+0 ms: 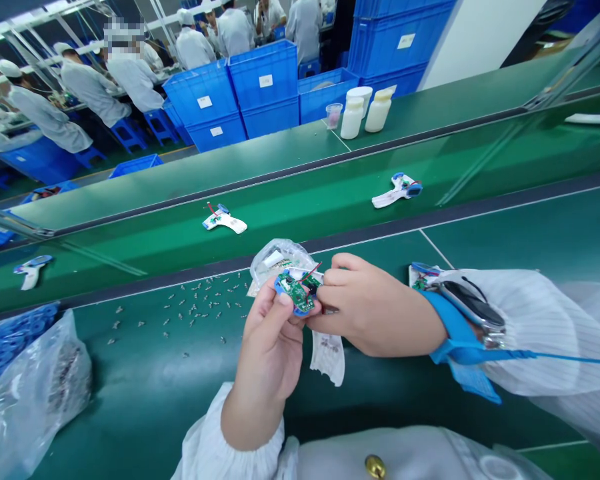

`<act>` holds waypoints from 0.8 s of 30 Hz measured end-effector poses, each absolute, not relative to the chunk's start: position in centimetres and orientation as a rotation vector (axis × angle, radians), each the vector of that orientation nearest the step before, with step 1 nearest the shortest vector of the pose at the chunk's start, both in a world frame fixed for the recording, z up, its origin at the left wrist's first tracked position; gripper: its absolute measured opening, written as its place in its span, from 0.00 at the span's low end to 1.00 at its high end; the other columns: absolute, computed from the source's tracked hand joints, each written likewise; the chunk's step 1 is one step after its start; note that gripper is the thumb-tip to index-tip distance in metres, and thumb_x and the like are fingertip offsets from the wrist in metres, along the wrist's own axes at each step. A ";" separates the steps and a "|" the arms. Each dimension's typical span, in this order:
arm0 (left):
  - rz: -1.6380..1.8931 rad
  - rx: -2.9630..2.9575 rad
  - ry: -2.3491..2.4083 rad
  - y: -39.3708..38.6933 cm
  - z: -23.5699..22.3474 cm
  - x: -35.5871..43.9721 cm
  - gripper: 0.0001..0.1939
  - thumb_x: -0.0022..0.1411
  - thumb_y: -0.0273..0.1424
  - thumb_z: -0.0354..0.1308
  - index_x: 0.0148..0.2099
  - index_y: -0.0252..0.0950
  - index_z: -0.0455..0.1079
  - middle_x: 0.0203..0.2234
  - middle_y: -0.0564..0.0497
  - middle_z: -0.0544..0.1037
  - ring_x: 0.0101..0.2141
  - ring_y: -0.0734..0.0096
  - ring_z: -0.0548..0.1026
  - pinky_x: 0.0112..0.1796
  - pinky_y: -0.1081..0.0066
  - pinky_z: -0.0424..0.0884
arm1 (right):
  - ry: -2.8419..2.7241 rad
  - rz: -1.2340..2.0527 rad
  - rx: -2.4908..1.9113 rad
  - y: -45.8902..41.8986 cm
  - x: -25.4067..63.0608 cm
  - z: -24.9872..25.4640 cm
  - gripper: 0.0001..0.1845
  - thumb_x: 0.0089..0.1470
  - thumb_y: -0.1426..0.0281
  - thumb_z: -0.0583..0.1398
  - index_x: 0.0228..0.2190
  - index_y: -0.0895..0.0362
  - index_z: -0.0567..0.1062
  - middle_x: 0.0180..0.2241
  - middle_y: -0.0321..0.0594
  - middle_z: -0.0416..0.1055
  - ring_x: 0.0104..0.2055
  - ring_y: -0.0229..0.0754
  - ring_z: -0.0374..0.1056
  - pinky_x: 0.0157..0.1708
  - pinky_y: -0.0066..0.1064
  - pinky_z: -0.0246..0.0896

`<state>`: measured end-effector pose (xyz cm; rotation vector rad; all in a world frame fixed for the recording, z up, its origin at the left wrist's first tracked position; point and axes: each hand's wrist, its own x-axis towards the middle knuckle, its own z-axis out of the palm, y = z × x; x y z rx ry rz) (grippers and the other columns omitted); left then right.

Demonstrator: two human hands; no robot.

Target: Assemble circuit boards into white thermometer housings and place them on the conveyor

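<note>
A white gun-shaped housing half (329, 357), like that of a forehead thermometer, is raised over the bench with its handle pointing down. A green circuit board (296, 293) with blue trim and a red wire sits at its head. My left hand (275, 340) grips this head, thumb on the board's edge. Fingers curled, my right hand (375, 307) presses against the board's right side; what its fingertips pinch is hidden. Just behind lies a clear plastic bag (280, 253) with small parts. Several small metal parts (195, 303) are scattered to the left.
Similar housings (225, 219) lie spaced along the green conveyor belt (300, 200). Bags of blue parts (15, 347) and small dark parts (65, 387) occupy the left. White bottles (351, 117) stand on the far ledge. Behind are blue crates (263, 77) and several people in white.
</note>
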<state>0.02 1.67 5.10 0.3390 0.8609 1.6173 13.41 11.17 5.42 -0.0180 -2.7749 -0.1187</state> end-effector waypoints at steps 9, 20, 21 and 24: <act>1.533 0.359 0.984 1.8 5.0 -0.1 0.14 0.48 0.32 0.69 0.38 0.35 0.74 0.28 0.52 0.81 0.26 0.77 0.77 0.31 0.81 0.73 | -3.034 -0.031 0.035 11.6 12.9 6.4 0.07 0.50 0.73 0.60 0.22 0.54 0.71 0.22 0.38 0.64 0.31 0.43 0.54 0.33 0.37 0.34; 1.480 0.373 0.997 1.8 4.5 -0.2 0.12 0.51 0.32 0.68 0.38 0.35 0.73 0.29 0.53 0.76 0.27 0.76 0.74 0.32 0.78 0.72 | -3.098 0.359 0.106 12.3 13.4 7.0 0.10 0.51 0.75 0.57 0.21 0.54 0.73 0.22 0.38 0.65 0.29 0.41 0.54 0.31 0.36 0.37; 1.479 0.384 0.998 1.7 4.5 -0.2 0.12 0.52 0.31 0.67 0.39 0.35 0.73 0.29 0.53 0.76 0.27 0.77 0.73 0.32 0.78 0.72 | -3.051 0.463 0.114 12.4 13.5 7.0 0.10 0.52 0.75 0.56 0.23 0.54 0.74 0.24 0.38 0.66 0.29 0.40 0.55 0.32 0.36 0.39; 1.482 0.412 1.000 1.7 4.4 -0.3 0.12 0.53 0.31 0.66 0.40 0.34 0.72 0.27 0.54 0.73 0.26 0.78 0.70 0.30 0.78 0.69 | -2.846 0.868 0.104 12.8 14.0 6.9 0.11 0.56 0.76 0.54 0.27 0.57 0.75 0.30 0.40 0.69 0.33 0.38 0.59 0.38 0.34 0.48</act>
